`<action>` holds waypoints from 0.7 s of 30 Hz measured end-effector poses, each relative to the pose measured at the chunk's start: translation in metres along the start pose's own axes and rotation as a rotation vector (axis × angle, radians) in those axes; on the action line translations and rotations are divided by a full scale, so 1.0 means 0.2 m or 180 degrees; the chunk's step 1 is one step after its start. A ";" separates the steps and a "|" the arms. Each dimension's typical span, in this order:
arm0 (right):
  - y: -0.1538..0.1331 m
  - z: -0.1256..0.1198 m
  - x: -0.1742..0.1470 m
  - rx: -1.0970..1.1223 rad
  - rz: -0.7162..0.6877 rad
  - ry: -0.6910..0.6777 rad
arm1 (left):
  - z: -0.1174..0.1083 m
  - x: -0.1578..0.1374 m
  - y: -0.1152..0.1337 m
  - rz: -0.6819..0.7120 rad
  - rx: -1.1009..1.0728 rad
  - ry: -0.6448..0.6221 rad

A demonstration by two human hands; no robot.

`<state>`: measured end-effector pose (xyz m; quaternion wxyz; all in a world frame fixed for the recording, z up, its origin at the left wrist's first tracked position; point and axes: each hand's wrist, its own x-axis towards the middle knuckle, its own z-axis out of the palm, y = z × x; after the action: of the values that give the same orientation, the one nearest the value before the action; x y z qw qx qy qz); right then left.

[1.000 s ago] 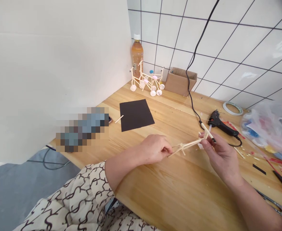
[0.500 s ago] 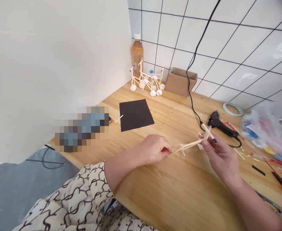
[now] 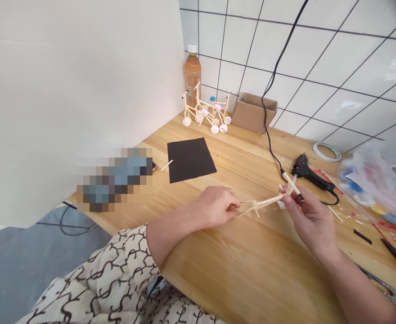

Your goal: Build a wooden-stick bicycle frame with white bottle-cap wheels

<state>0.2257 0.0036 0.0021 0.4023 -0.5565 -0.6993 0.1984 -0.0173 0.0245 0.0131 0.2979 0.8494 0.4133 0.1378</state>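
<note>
The right hand (image 3: pixel 311 219) pinches the handlebar end of a wooden-stick bicycle frame (image 3: pixel 268 201) over the counter (image 3: pixel 248 265); the left hand (image 3: pixel 216 208) has curled fingers at its rear sticks, whether gripping I cannot tell; a hot glue gun (image 3: pixel 310 173) lies beyond

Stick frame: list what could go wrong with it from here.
1. The frame is made of thin sticks; with the left hand at one end and the right hand gripping the other, pressure might snap a stick or loosen a joint.
2. The glue gun lies just beyond the right hand; if hot, it could burn fingers.
3. The cord comes down near the frame and might snag it.
</note>
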 end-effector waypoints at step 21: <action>-0.03 0.01 0.00 -0.0282 -0.0273 0.0136 | -0.01 -0.01 0.02 -0.0083 -0.0842 0.0738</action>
<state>0.2216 0.0020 0.0052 0.4002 -0.5475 -0.7219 0.1379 -0.0168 0.0224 0.0168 0.3591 0.7757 0.4342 0.2842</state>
